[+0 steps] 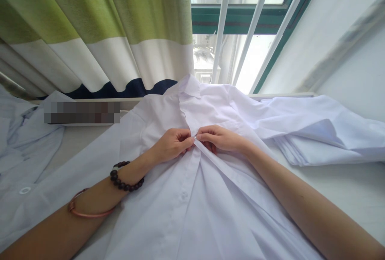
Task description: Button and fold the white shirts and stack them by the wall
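Note:
A white button-up shirt (159,212) lies spread out in front of me, its collar (190,87) at the far end. My left hand (173,144) pinches the front edge of the shirt at mid-chest. Just to its right, my right hand (218,136) pinches the other front edge, fingertips nearly touching the left ones. A small pale button seems to sit between the fingertips, partly hidden. Lower on the front, another button (184,196) shows. On my left forearm are a dark bead bracelet (128,186) and a copper-coloured bangle (93,214).
Folded white cloth (325,148) lies on the right, under or beside the shirt's sleeve. More white garments (21,144) are heaped at the left. A green, white and navy curtain (120,23) hangs behind, beside a barred window (237,19). A blurred-out object (82,113) lies near the ledge.

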The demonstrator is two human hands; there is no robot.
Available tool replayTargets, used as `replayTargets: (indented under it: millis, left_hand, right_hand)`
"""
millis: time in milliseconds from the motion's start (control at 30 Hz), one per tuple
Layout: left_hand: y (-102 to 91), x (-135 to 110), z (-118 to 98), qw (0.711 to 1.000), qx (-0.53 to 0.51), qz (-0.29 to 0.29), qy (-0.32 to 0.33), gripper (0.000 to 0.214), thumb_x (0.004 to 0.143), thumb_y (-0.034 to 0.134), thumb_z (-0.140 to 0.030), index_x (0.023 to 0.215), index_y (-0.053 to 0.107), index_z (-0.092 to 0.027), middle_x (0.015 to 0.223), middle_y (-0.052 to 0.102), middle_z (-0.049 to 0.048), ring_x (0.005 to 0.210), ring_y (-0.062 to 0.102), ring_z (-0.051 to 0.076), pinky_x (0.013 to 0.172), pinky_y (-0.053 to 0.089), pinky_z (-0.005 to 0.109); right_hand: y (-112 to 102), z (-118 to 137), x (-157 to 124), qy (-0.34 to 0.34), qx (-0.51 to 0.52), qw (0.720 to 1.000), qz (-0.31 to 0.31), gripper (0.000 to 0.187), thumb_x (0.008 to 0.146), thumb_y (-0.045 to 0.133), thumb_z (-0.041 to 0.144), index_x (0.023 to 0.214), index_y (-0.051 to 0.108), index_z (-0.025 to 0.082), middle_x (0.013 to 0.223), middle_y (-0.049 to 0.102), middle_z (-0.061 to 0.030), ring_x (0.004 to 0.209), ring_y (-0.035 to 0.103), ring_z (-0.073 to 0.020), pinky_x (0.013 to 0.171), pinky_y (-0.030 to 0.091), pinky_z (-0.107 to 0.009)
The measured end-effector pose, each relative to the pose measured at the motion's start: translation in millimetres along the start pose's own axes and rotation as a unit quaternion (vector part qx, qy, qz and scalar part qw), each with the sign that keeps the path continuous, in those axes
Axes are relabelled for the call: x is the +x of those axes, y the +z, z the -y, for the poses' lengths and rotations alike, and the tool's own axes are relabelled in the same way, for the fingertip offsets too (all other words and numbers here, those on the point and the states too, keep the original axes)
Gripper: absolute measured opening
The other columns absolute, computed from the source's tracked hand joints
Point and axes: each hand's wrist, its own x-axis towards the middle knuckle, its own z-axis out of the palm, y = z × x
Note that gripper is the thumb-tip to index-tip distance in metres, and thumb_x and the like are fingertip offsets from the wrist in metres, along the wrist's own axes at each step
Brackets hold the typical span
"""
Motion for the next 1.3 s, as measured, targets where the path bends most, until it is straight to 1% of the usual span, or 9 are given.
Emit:
replayTargets:
  millis: [167, 300, 500, 767, 833, 933, 1033, 1167, 1300]
  left_hand:
    - [0.9, 1, 3, 1.000, 0.004, 0.000, 0.027, 0.029, 0.085, 0.052, -0.035, 0.063, 0.054, -0.015, 0.052, 0.050, -0.0045, 0.044, 0.045, 0.006, 0.038, 0.037, 0.015]
    - [2.4, 1, -1, 0.999, -0.035, -0.002, 0.001, 0.029, 0.084, 0.054, -0.038, 0.065, 0.051, -0.016, 0.052, 0.050, -0.0051, 0.039, 0.044, 0.006, 0.035, 0.036, 0.016]
    - [-2.0, 4, -7, 0.998, -0.033, 0.011, -0.048, 0.027, 0.080, 0.059, -0.038, 0.066, 0.051, -0.017, 0.050, 0.055, -0.0049, 0.035, 0.048, 0.007, 0.037, 0.037, 0.017]
    - [-5.0, 2, -11, 0.991, 0.001, 0.095, -0.092, 0.031, 0.082, 0.048, -0.034, 0.061, 0.058, -0.015, 0.052, 0.060, 0.0003, 0.037, 0.047, 0.008, 0.035, 0.032, 0.019]
    - [-0.5, -1, -12, 0.992, 0.008, 0.083, -0.099, 0.028, 0.082, 0.046, -0.030, 0.063, 0.059, -0.016, 0.050, 0.058, -0.0012, 0.038, 0.045, 0.009, 0.038, 0.033, 0.020]
    - [7.2, -7, -11, 0.996, 0.034, 0.022, -0.080, 0.027, 0.083, 0.044, -0.027, 0.063, 0.058, -0.016, 0.048, 0.055, -0.0035, 0.043, 0.046, 0.009, 0.045, 0.036, 0.020]
    - [11.6, -10, -9, 0.997, 0.033, -0.006, -0.064, 0.030, 0.085, 0.044, -0.029, 0.061, 0.057, -0.017, 0.048, 0.052, -0.0041, 0.045, 0.045, 0.009, 0.049, 0.036, 0.020]
    - [11.7, -9, -6, 0.997, -0.006, -0.001, -0.073, 0.030, 0.085, 0.045, -0.029, 0.060, 0.055, -0.017, 0.049, 0.051, -0.0044, 0.044, 0.043, 0.008, 0.048, 0.035, 0.020]
    - [11.0, -9, -7, 0.998, -0.020, 0.002, -0.065, 0.029, 0.086, 0.045, -0.029, 0.061, 0.055, -0.017, 0.051, 0.051, -0.0042, 0.045, 0.043, 0.008, 0.047, 0.035, 0.020]
  right_hand:
    - [-3, -2, 3, 0.017, 0.031, 0.999, 0.019, 0.023, 0.087, 0.049, 0.033, 0.073, 0.057, 0.016, 0.059, 0.051, 0.0023, 0.056, 0.051, -0.0108, 0.051, 0.043, -0.022]
    - [-1, -4, 2, 0.000, 0.000, 1.000, -0.010, 0.026, 0.089, 0.046, 0.037, 0.074, 0.055, 0.017, 0.059, 0.050, 0.0032, 0.054, 0.049, -0.0106, 0.051, 0.041, -0.023]
    - [9, -7, -1, -0.102, -0.157, 0.978, -0.089, 0.025, 0.091, 0.043, 0.029, 0.076, 0.059, 0.016, 0.066, 0.055, 0.0024, 0.060, 0.047, -0.0095, 0.058, 0.036, -0.023]
    - [17, -10, 3, -0.166, -0.217, 0.953, -0.132, 0.021, 0.088, 0.043, 0.020, 0.069, 0.050, 0.017, 0.064, 0.050, 0.0033, 0.060, 0.044, -0.0090, 0.059, 0.033, -0.021]
    - [18, -10, 3, -0.179, -0.248, 0.943, -0.131, 0.021, 0.087, 0.044, 0.018, 0.067, 0.046, 0.018, 0.063, 0.047, 0.0038, 0.058, 0.042, -0.0085, 0.058, 0.032, -0.022]
    - [17, -9, 2, -0.182, -0.283, 0.933, -0.129, 0.022, 0.086, 0.045, 0.017, 0.064, 0.042, 0.018, 0.062, 0.044, 0.0046, 0.055, 0.038, -0.0081, 0.056, 0.029, -0.022]
    - [14, -9, 2, -0.174, -0.265, 0.941, -0.116, 0.022, 0.088, 0.043, 0.019, 0.066, 0.045, 0.018, 0.062, 0.047, 0.0039, 0.057, 0.041, -0.0089, 0.057, 0.030, -0.023]
    - [10, -6, 1, -0.130, -0.210, 0.965, -0.091, 0.022, 0.089, 0.042, 0.022, 0.070, 0.053, 0.017, 0.067, 0.054, 0.0024, 0.062, 0.046, -0.0103, 0.060, 0.033, -0.023]
    - [6, -2, 1, -0.096, -0.155, 0.980, -0.074, 0.023, 0.089, 0.043, 0.024, 0.070, 0.053, 0.017, 0.066, 0.051, 0.0034, 0.063, 0.045, -0.0103, 0.062, 0.034, -0.024]
